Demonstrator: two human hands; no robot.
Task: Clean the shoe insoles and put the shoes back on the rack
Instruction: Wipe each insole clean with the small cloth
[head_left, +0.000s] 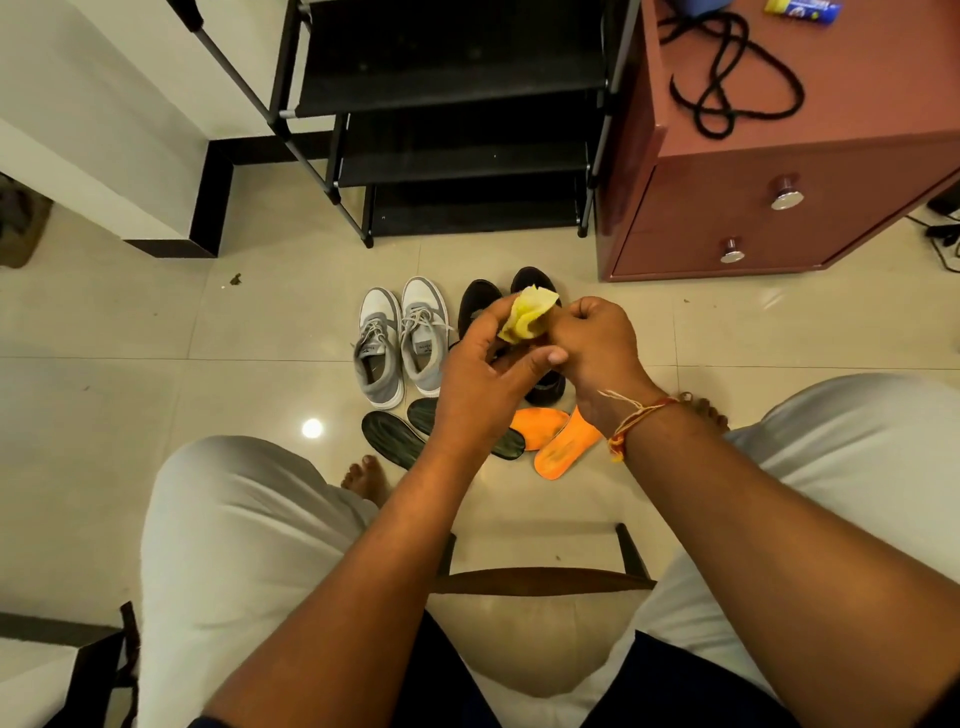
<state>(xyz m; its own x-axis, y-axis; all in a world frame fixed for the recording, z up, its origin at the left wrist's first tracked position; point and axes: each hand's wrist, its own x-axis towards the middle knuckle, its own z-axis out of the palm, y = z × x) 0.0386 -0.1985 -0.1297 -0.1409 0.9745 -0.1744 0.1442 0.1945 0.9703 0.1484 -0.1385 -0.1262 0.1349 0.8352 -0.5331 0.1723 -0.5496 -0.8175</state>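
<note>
Two dark ribbed foam insoles (392, 439) and two orange foam insoles (563, 449) are lying on the glossy cream tiled floor (208, 374) | left hand (483, 374) and right hand (597, 348) are both gripping a crumpled yellow cloth (527, 314) above them | folding it into a flat pad should be giving firmer wiping | grey lace-up sneakers (397, 343) and black shoes (478, 306) are standing beyond, before the black metal shoe rack (457, 104).

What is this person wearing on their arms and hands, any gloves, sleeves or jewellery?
No gloves, and no sleeves in view. The left hand and its wrist carry nothing. The right hand has a red and yellow thread band tied round its wrist, with thin pale strands trailing loose. No rings show.
</note>
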